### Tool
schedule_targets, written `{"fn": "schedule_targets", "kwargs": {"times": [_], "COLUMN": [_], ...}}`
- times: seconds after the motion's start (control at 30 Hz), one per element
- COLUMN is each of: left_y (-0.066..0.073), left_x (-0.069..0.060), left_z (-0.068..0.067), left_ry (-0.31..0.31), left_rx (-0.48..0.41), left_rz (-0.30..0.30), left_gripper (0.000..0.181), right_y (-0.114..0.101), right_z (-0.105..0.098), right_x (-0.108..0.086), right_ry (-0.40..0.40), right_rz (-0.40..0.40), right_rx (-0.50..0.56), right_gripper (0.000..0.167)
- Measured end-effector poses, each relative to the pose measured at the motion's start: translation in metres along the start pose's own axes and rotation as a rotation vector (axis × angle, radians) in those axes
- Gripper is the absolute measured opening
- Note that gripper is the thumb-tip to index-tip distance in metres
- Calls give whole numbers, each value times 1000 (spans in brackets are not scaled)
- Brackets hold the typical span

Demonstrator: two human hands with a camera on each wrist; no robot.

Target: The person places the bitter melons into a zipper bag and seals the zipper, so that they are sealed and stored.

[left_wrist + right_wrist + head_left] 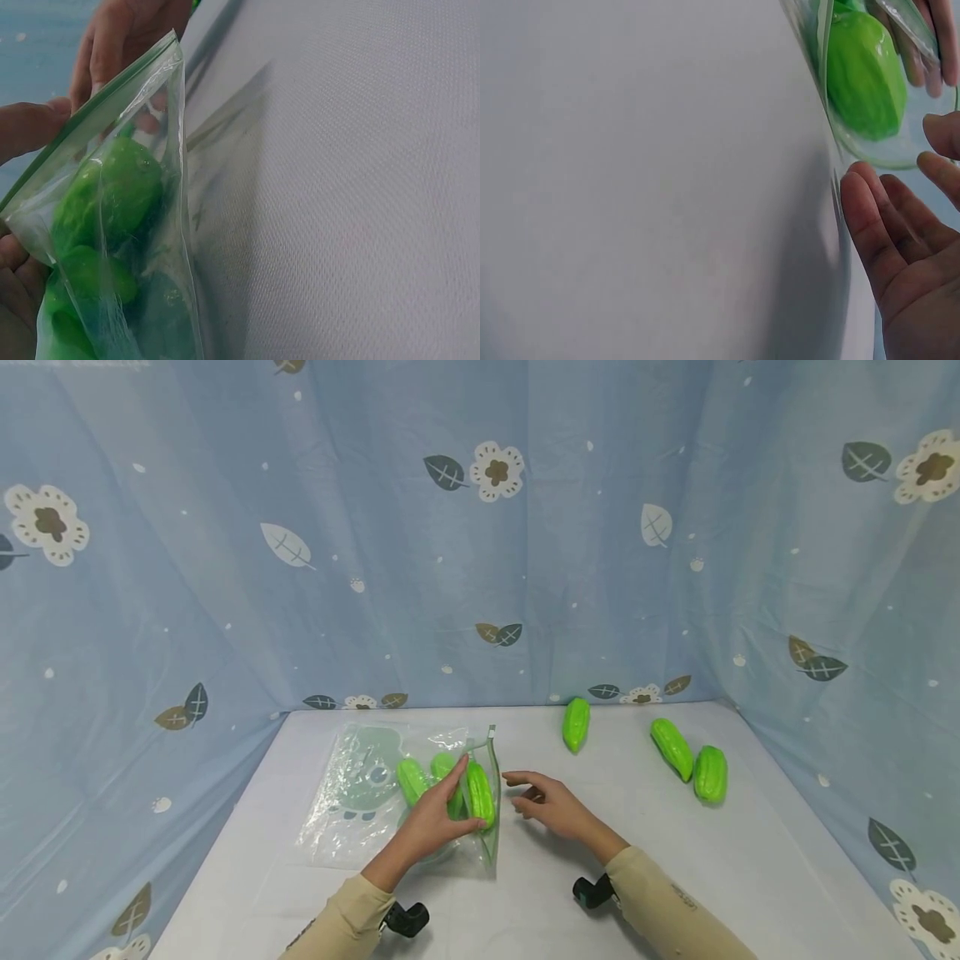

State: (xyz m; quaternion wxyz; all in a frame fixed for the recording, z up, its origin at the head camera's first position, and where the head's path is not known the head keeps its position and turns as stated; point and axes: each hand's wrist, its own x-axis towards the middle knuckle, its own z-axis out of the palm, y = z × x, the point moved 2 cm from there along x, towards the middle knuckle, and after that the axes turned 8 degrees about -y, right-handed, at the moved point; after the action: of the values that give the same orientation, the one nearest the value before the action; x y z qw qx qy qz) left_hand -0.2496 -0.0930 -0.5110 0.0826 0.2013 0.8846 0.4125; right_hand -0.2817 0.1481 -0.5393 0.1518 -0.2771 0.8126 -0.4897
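A clear zip bag (352, 843) with a green print and a green-edged mouth lies on the white table, its mouth facing right. Inside it are several bright green, ridged, melon-like pieces, one of them (481, 795) right at the mouth. My left hand (431, 818) holds the bag near its mouth, thumb and index finger spread along that piece. Through the plastic, the left wrist view shows another green piece (112, 187). Just right of the mouth is my right hand (551, 806), fingers loosely bent, holding nothing; in the right wrist view its fingertips (859, 187) are close to the bag's edge.
Three more green pieces lie on the table: one (576, 724) at the back, and a slim one (672, 749) beside a plumper one (710, 774) at the right. A blue patterned curtain (487, 552) surrounds the table's back and sides.
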Motion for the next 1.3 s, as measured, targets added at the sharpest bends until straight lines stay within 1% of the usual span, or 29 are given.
{"fn": "schedule_targets", "kwargs": {"times": [0.2,0.47,0.6,0.77,1.07,1.3], "left_y": [0,1,2,2,1,0], "left_x": [1,1,1,0,0,0], "left_z": [0,1,1,0,0,1], "left_ry": [-8,-5,-4,-3,-2,0], "left_rx": [1,19,26,21,18,24], "left_rz": [-11,-7,-1,2,5,5], "left_gripper": [107,108,108,108,109,108], "right_y": [6,14,18,23,25,30], "right_z": [-5,-20,-28,-35,-45,-53], "right_x": [-8,-25,-32,-39,-46,-47], "right_ry": [30,44,69,81,97,117], "right_rz": [21,9,2,1,37,61], "right_rx": [-13,20,7,2,-21,-48], "right_gripper": [46,45,45,45,44,43]}}
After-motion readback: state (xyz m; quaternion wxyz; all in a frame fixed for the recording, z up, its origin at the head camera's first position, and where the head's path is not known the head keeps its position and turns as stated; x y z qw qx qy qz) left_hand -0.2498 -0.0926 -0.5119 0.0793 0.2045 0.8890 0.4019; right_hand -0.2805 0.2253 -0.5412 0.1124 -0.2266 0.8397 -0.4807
